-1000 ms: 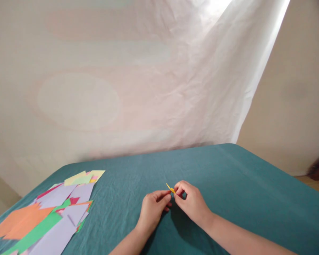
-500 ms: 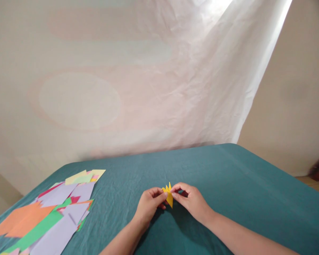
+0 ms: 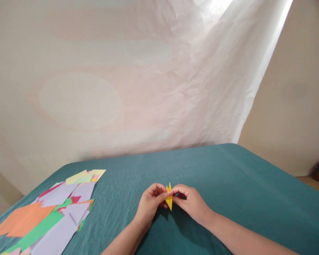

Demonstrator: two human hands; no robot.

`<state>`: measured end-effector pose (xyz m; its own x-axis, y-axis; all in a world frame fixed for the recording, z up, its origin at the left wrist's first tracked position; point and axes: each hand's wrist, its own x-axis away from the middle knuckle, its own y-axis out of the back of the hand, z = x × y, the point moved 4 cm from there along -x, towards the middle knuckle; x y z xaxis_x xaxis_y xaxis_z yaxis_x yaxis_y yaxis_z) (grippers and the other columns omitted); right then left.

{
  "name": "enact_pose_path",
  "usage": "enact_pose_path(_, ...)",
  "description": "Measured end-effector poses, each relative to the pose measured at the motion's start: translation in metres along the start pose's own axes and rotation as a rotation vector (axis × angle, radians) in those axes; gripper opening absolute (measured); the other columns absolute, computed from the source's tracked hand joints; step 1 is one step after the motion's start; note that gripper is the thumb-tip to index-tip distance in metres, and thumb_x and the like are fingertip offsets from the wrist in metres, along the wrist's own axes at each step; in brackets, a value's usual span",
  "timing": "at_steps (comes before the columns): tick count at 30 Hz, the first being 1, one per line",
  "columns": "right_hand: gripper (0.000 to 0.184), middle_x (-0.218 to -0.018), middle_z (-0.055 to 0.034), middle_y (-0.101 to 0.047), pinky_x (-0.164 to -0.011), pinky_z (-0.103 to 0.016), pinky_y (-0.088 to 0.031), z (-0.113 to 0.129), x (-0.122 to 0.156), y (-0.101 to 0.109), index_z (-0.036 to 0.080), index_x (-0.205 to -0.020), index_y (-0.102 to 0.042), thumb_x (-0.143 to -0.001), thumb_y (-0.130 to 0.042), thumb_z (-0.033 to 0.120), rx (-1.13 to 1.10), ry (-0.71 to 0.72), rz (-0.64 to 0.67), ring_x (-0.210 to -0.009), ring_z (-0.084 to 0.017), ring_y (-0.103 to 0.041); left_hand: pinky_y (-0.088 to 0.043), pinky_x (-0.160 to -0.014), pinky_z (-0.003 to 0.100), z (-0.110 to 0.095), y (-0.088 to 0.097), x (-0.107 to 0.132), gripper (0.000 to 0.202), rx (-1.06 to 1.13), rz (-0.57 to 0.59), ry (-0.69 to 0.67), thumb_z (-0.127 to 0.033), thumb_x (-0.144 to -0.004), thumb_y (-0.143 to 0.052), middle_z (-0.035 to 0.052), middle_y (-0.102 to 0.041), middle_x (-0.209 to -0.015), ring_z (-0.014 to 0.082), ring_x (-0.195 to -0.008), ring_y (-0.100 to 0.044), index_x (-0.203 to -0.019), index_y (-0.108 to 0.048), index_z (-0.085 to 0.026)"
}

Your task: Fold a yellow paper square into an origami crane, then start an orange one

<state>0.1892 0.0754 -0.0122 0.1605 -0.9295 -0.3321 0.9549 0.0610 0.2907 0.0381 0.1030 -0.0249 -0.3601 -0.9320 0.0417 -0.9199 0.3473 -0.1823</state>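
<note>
Over the green cloth [image 3: 228, 198], my left hand [image 3: 149, 202] pinches the yellow paper [image 3: 169, 203] and my right hand [image 3: 191, 202], nearly closed too, grips its other edge; its sharp points are already folded, but what creasing remains I can't tell.

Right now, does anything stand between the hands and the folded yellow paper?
Nothing visible does: the left hand and right hand both have fingers on the folded yellow paper. The coloured sheets lie apart, off to the left.
</note>
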Motion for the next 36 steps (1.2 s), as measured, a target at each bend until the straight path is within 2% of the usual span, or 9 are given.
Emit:
enact_pose_path(6, 0.020, -0.086, -0.0042, -0.072, -0.075, -0.029, -0.048, -0.017, -0.001, 0.003, 0.019, -0.089, -0.071, -0.079, -0.064, 0.035, -0.147, -0.151, -0.027, -0.080, -0.019, -0.065, -0.052, -0.067, 0.028, -0.008, -0.004, 0.006, 0.022, 0.092, 0.062, 0.054, -0.028, -0.069, -0.074, 0.0068, -0.067, -0.080, 0.0166, -0.072, -0.063, -0.083, -0.064, -0.014)
enact_pose_path(9, 0.025, -0.090, -0.0050, -0.072, -0.079, -0.030, -0.047, -0.022, -0.002, 0.004, 0.018, -0.092, -0.070, -0.077, -0.066, 0.038, -0.218, -0.177, -0.013, -0.084, -0.020, -0.065, -0.052, -0.072, 0.030, -0.008, -0.004, 0.005, 0.027, 0.061, 0.046, 0.038, -0.030, -0.064, -0.078, 0.0070, -0.069, -0.078, 0.0167, -0.070, -0.064, -0.081, -0.066, -0.013)
enact_pose_path(13, 0.028, -0.086, -0.0045, -0.071, -0.073, -0.028, -0.047, -0.019, -0.001, 0.004, 0.017, -0.092, -0.070, -0.079, -0.063, 0.041, -0.232, -0.197, 0.020, -0.078, -0.018, -0.063, -0.052, -0.066, 0.028, -0.002, -0.002, 0.003, 0.033, -0.002, -0.025, 0.035, -0.038, -0.061, -0.080, 0.0060, -0.069, -0.068, 0.0156, -0.062, -0.064, -0.076, -0.066, -0.012)
enact_pose_path(17, 0.029, -0.078, -0.0030, -0.068, -0.064, -0.025, -0.044, -0.019, 0.000, 0.003, 0.016, -0.088, -0.069, -0.079, -0.063, 0.043, -0.254, -0.210, 0.031, -0.067, -0.015, -0.058, -0.053, -0.066, 0.028, 0.001, -0.001, 0.002, 0.035, -0.019, -0.051, 0.081, -0.043, -0.063, -0.078, 0.0068, -0.070, -0.068, 0.0164, -0.063, -0.065, -0.074, -0.066, -0.012)
enact_pose_path(26, 0.028, -0.070, 0.0000, -0.062, -0.062, -0.023, -0.041, -0.019, 0.000, 0.003, 0.016, -0.081, -0.064, -0.081, -0.061, 0.044, -0.255, -0.190, 0.036, -0.063, -0.012, -0.053, -0.053, -0.066, 0.027, 0.002, -0.001, 0.002, 0.034, -0.015, -0.050, 0.105, -0.041, -0.065, -0.077, 0.0083, -0.070, -0.068, 0.0148, -0.060, -0.065, -0.074, -0.066, -0.011)
enact_pose_path(36, 0.028, -0.063, 0.0021, -0.058, -0.058, -0.022, -0.037, -0.023, 0.002, 0.002, 0.015, -0.075, -0.062, -0.078, -0.065, 0.043, -0.306, -0.249, 0.021, -0.059, -0.011, -0.050, -0.054, -0.064, 0.027, 0.001, -0.001, 0.003, 0.037, -0.008, -0.072, 0.124, -0.044, -0.062, -0.078, 0.0085, -0.070, -0.067, 0.0154, -0.059, -0.065, -0.071, -0.063, -0.011)
